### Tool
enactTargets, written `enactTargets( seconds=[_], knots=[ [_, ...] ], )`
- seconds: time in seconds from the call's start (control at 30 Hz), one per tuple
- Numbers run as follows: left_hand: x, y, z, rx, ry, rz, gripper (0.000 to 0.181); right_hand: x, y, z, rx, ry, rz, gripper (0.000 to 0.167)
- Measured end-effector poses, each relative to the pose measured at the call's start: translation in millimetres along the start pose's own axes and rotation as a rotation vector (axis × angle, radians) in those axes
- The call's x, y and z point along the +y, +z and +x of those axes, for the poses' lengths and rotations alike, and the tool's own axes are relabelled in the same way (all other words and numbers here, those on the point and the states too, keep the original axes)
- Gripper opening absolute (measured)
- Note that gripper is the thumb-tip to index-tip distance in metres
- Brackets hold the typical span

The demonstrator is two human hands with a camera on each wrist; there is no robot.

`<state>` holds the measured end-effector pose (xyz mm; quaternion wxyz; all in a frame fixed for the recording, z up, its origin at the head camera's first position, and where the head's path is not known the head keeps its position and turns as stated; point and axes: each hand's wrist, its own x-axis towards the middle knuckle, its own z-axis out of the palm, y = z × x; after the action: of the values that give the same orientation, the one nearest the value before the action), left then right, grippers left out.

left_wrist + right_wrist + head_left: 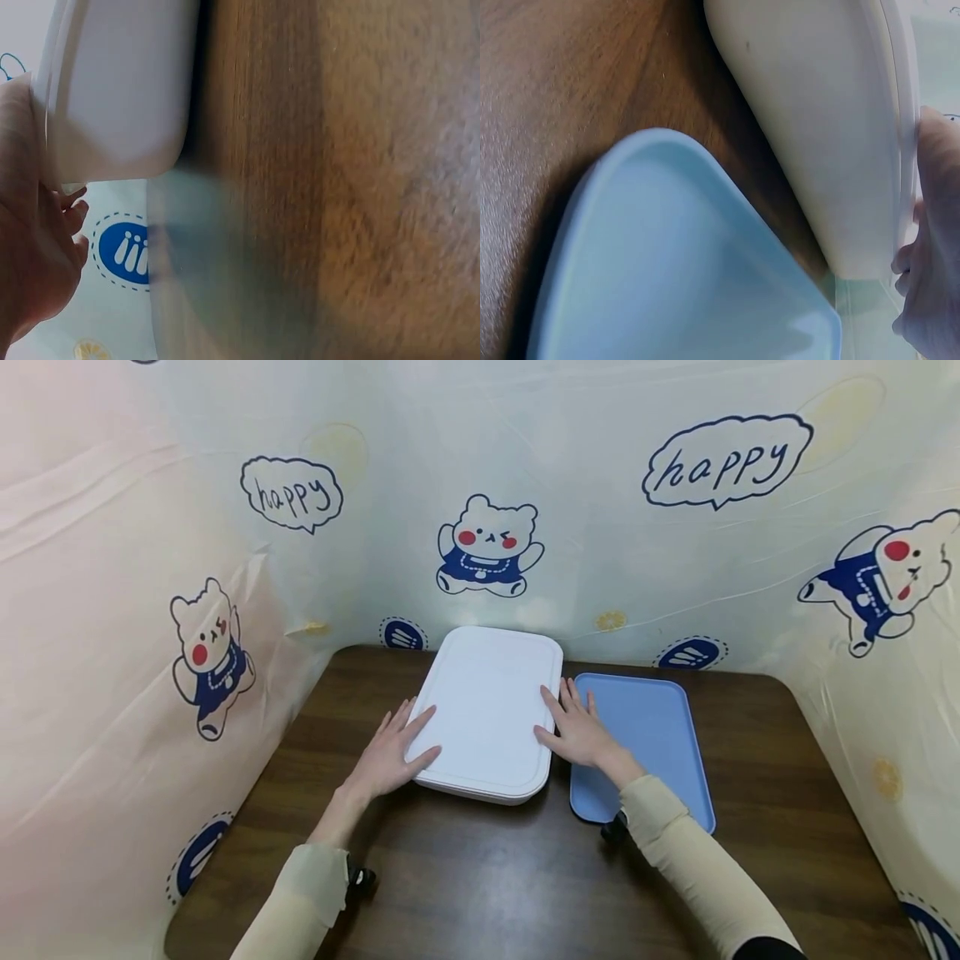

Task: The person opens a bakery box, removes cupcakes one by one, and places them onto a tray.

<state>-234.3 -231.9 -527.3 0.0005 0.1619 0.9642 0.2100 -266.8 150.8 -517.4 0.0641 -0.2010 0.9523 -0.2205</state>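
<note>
A white lidded box [487,714] stands on the brown wooden table; its pale side wall [124,90] shows in the left wrist view. My left hand [386,756] lies at the box's left edge, thumb and forefinger stretched onto the lid and the other fingers beside the rim. At the right edge, my right hand [585,731] touches the lid in much the same way, with its fingers spread. The right wrist view shows the right hand [937,247] along the lid's rim, some fingertips below it. What the box contains is hidden by the lid.
A light blue tray [645,735] lies flat on the table [480,893], just right of the box and partly under the right forearm. Behind the table hangs a pale curtain [585,577] printed with bears and "happy" bubbles. It also runs along both sides.
</note>
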Motion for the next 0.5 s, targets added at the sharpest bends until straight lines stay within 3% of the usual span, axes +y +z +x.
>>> enactTargets(
  seconds=[0.27,0.5],
  knots=[
    [9.8,4.4,-3.8,0.009,-0.008,-0.007,0.086,4,-5,0.1,0.007,-0.016,0.013,0.083],
    [11.6,-2.5,-2.3,0.002,0.0,0.018,0.085,4,-5,1.5,0.016,0.009,-0.021,0.08]
  ],
)
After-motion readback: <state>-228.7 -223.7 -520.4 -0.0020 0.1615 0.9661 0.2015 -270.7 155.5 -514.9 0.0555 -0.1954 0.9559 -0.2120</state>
